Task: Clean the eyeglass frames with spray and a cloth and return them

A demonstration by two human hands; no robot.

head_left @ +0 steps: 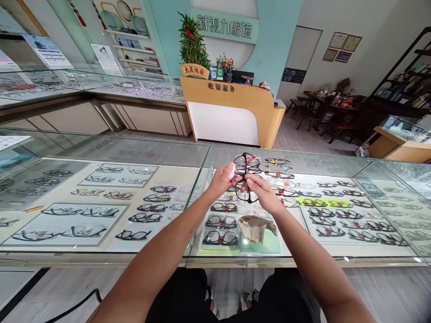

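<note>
Holding black glasses [245,176] mid-frame in right hand [264,192], left hand [221,180] just beside, grasping white item [232,170]

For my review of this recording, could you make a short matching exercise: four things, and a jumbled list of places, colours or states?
Things:
1. Glasses in the right hand
2. Cloth
3. Leafy plant
4. Framed certificates

Descriptions:
A. On top of the wooden desk
B. Tan, rumpled
C. Hung on the wall
D. Black-rimmed

Pairs: 1-D, 2-B, 3-A, 4-C
</note>
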